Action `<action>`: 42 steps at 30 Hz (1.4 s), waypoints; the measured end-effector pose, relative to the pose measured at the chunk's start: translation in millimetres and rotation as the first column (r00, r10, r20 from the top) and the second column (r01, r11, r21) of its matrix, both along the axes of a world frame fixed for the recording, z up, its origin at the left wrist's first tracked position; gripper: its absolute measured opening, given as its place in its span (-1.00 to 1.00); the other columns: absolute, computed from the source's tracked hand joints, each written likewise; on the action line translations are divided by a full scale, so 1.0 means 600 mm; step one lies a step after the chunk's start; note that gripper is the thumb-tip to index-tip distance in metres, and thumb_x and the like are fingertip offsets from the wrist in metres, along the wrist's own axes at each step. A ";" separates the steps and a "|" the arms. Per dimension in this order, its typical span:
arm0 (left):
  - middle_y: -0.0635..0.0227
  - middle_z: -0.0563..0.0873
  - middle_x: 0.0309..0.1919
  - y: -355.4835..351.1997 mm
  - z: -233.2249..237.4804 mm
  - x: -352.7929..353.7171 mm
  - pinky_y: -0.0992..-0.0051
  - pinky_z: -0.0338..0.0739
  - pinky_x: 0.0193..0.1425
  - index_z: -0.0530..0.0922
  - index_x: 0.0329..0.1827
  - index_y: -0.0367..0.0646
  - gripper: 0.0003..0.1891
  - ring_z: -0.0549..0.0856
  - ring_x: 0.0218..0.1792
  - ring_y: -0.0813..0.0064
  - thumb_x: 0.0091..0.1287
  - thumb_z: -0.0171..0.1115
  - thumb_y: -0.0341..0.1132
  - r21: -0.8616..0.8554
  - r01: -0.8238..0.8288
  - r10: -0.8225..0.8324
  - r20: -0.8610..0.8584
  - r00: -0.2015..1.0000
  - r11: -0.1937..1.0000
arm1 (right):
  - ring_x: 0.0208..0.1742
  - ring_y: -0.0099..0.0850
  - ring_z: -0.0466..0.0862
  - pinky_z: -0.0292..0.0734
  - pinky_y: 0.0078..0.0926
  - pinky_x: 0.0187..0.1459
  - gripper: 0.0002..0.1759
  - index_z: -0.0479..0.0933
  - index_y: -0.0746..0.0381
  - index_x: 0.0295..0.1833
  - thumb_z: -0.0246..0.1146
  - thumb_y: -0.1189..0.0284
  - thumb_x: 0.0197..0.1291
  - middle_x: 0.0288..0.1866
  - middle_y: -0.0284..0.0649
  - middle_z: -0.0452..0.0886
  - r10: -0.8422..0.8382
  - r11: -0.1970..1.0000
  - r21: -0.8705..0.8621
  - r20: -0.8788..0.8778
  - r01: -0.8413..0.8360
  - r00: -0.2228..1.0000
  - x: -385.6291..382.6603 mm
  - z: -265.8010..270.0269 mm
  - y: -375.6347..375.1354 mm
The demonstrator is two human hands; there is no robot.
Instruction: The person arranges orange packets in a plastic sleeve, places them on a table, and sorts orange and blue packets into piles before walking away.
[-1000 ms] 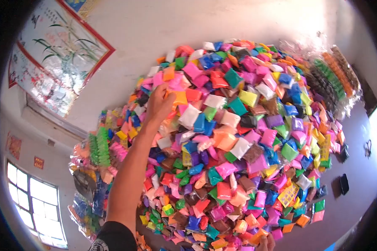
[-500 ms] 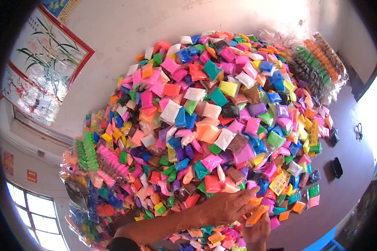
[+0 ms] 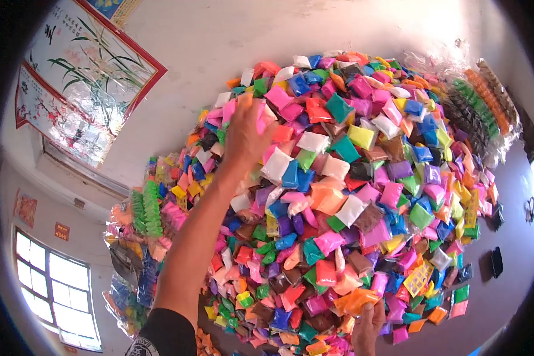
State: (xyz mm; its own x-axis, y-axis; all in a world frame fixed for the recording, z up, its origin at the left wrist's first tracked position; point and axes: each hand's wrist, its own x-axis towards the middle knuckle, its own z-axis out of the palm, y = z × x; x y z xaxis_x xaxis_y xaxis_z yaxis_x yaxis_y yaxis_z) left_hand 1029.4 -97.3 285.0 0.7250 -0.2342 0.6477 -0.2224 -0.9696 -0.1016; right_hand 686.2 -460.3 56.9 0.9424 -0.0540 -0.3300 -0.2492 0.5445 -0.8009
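A big heap of small, soft-looking plastic packets in many colours [image 3: 332, 196] covers the table. My left hand [image 3: 248, 133] reaches far over the heap to its upper left. Its fingers are bent around an orange packet [image 3: 245, 102], mostly covered by the hand, with pink packets [image 3: 228, 111] close by. At the near edge of the heap, my right hand [image 3: 368, 329] pinches an orange packet [image 3: 356, 302] between thumb and fingers. Red and peach packets [image 3: 326, 273] lie just beyond it.
Bundled strips of green and orange packets [image 3: 480, 101] stand at the far right in clear wrap. More bagged bundles [image 3: 145, 210] line the left side. A black object [image 3: 496, 262] lies on the grey table [image 3: 513, 202]. Framed pictures [image 3: 95, 77] hang on the wall.
My left hand has left the orange packets beside my right hand and gone up and left across the heap. My right hand still holds its orange packet. The view has shifted left.
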 end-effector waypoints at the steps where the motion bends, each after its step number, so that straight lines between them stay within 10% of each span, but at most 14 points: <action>1: -0.13 0.61 0.31 0.028 -0.004 0.021 0.11 0.41 0.50 0.49 0.36 -0.29 -0.41 0.55 0.38 -0.10 0.42 0.34 -0.06 -0.028 -0.056 0.056 0.018 0.998 0.998 | 0.08 -0.47 0.66 0.63 -0.43 0.10 -0.64 0.46 0.29 0.26 0.15 0.25 0.60 0.11 -0.25 0.63 -0.005 1.000 -0.014 0.002 0.005 1.000 0.000 -0.006 0.002; 3: -0.14 0.63 0.28 0.066 -0.017 0.054 0.16 0.39 0.53 0.54 0.33 -0.32 -0.46 0.55 0.40 -0.05 0.42 0.35 -0.14 -0.091 -0.160 0.164 0.046 0.985 0.983 | -0.11 -0.51 0.58 0.52 -0.52 -0.12 -0.62 0.57 0.27 0.15 0.17 0.16 0.58 -0.05 -0.29 0.65 0.003 0.923 -0.384 -0.065 -0.028 0.998 -0.027 -0.054 -0.005; 7: 0.03 0.72 0.06 0.094 -0.016 0.077 0.12 0.52 0.32 0.65 0.10 -0.25 -0.60 0.65 0.20 0.02 0.38 0.37 -0.11 -0.145 -0.103 0.097 -0.047 0.994 0.984 | -0.09 -0.48 0.61 0.54 -0.49 -0.07 -0.64 0.53 0.29 0.19 0.16 0.21 0.59 -0.02 -0.27 0.65 0.124 0.794 -0.588 -0.091 -0.154 0.988 -0.054 -0.138 -0.026; 13: 0.15 0.74 -0.30 0.130 -0.035 0.012 0.23 0.64 -0.11 0.63 -0.18 -0.21 -0.82 0.73 -0.29 0.13 0.33 0.39 -0.30 -0.275 -0.246 0.244 -0.043 0.969 0.929 | -0.04 -0.52 0.63 0.59 -0.50 -0.03 -0.65 0.49 0.27 0.21 0.16 0.22 0.59 0.03 -0.30 0.63 -0.055 0.997 -0.052 -0.089 0.050 0.995 -0.017 -0.078 -0.003; 16: 0.16 0.76 -0.26 0.098 -0.032 -0.044 0.25 0.66 -0.09 0.65 -0.11 -0.23 -0.80 0.76 -0.27 0.24 0.37 0.38 -0.27 -0.488 -0.141 0.156 -0.009 0.988 0.862 | -0.03 -0.53 0.64 0.60 -0.51 -0.02 -0.66 0.48 0.26 0.20 0.17 0.22 0.58 0.04 -0.32 0.62 -0.051 0.999 0.004 -0.089 0.051 0.995 -0.009 -0.075 -0.002; 22: 0.21 0.78 -0.18 0.007 -0.043 -0.237 0.39 0.69 -0.13 0.72 0.04 -0.17 -0.78 0.78 -0.17 0.37 0.42 0.34 -0.30 -0.455 -0.216 -0.132 -0.617 0.776 0.864 | -0.04 -0.51 0.65 0.65 -0.46 -0.01 -0.69 0.49 0.20 0.18 0.17 0.20 0.57 0.02 -0.34 0.62 -0.006 0.998 0.067 -0.084 0.012 0.996 0.011 -0.044 -0.006; 28: 0.23 0.79 -0.12 -0.081 -0.010 -0.377 0.36 0.68 -0.01 0.74 0.08 -0.22 -0.77 0.79 -0.13 0.35 0.40 0.37 -0.42 -0.596 -0.131 -0.283 -0.549 0.786 0.792 | 0.11 -0.36 0.69 0.69 -0.32 0.09 -0.66 0.47 0.17 0.22 0.15 0.16 0.58 0.15 -0.25 0.61 0.007 0.996 0.087 0.011 -0.008 1.000 0.013 0.040 -0.028; 32: 0.22 0.74 -0.16 -0.153 -0.037 -0.438 0.38 0.68 -0.10 0.68 0.11 -0.21 -0.77 0.76 -0.18 0.34 0.44 0.33 -0.37 -0.805 -0.065 -0.479 -0.413 0.774 0.590 | 0.24 -0.26 0.65 0.58 -0.17 0.29 -0.60 0.43 0.20 0.26 0.13 0.12 0.59 0.23 -0.14 0.59 0.062 0.916 0.400 -0.063 -0.032 0.996 0.019 0.091 0.017; 42: 0.18 0.77 -0.07 -0.196 -0.099 -0.519 0.35 0.69 -0.04 0.65 0.18 -0.21 -0.72 0.80 -0.13 0.27 0.45 0.34 -0.35 -0.858 -0.281 -0.603 -0.504 0.618 0.429 | 0.27 -0.25 0.63 0.59 -0.16 0.29 -0.52 0.46 0.21 0.32 0.21 0.10 0.54 0.27 -0.14 0.60 0.145 0.859 0.496 -0.003 -0.124 0.989 0.011 0.150 0.122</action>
State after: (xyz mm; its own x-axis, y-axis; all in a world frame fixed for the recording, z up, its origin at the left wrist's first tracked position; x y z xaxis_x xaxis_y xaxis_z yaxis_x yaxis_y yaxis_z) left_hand 718.1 -215.0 225.7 0.9895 -0.1025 -0.1022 0.0602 -0.3503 0.9347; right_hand 692.7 -386.9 146.8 0.9146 0.2519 -0.3164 -0.3739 0.8247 -0.4243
